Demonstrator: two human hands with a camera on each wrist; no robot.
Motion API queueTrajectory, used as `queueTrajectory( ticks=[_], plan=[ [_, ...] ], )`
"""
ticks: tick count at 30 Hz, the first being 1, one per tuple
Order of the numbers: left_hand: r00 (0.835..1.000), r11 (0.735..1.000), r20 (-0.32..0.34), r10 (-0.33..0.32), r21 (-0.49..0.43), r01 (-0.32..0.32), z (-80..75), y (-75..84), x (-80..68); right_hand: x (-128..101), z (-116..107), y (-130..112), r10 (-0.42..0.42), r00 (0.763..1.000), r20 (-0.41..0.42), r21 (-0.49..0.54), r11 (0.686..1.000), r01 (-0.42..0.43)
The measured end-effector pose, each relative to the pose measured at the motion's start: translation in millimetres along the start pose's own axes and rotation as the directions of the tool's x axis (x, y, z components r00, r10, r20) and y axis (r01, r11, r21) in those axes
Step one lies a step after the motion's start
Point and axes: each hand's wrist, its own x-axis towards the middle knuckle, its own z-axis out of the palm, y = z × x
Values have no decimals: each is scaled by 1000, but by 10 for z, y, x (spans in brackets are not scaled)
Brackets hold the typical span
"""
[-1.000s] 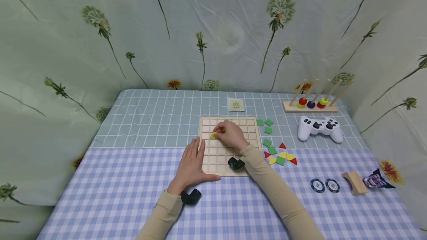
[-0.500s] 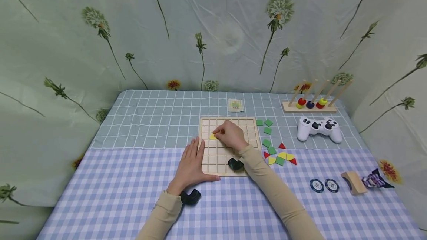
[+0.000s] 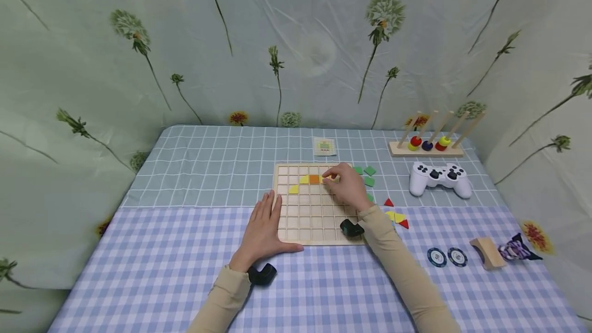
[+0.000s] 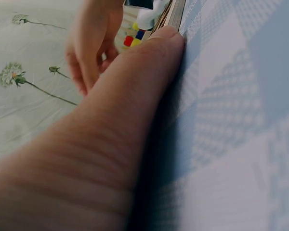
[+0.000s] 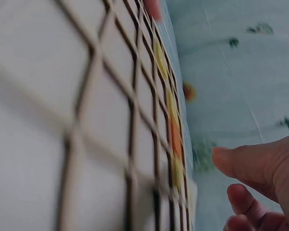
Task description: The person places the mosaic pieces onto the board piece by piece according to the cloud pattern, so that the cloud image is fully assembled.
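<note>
A wooden grid board (image 3: 300, 220) lies on the table. On it are a lone yellow piece (image 3: 293, 189) and, one row farther back, a yellow piece (image 3: 303, 180), an orange square (image 3: 314, 179) and another yellow piece, partly behind my right fingers. My right hand (image 3: 347, 186) hovers over the board's back right; in the right wrist view its thumb (image 5: 241, 161) and fingers stand apart with nothing visible between them. My left hand (image 3: 262, 230) lies with straight fingers along the board's left edge, thumb at its near edge.
Right of the board lie green squares (image 3: 369, 170), red triangles (image 3: 389, 202) and yellow pieces (image 3: 400, 218), partly behind the right arm. A pattern card (image 3: 325, 146) is behind the board. Farther right are a peg stand (image 3: 425, 152), a game controller (image 3: 440, 179), poker chips (image 3: 437, 257) and a wooden block (image 3: 488, 253).
My right hand has left the lone yellow piece and moved right across the board, uncovering the yellow and orange pieces in the row behind. My left hand stays at the board's edge.
</note>
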Motion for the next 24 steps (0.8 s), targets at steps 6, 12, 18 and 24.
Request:
queueTrajectory(
  ticks=[6, 12, 18, 24],
  plan=[
    [1000, 1000, 7, 2, -5, -2, -12, 0, 1, -5, -288, 275, 96, 993, -63, -46, 994, -99],
    [1000, 1000, 5, 0, -7, 0, -16, -3, -11, 28, -451, 532, 126, 992, -26, -112, 985, -129],
    [1000, 1000, -6, 6, -9, -6, -18, 0, -12, 56, -499, 699, 177, 982, 72, -153, 975, -164],
    [1000, 1000, 3, 0, 1, 0, -11, 4, -6, 57, -499, 763, 227, 965, 129, -139, 968, -209]
  ],
)
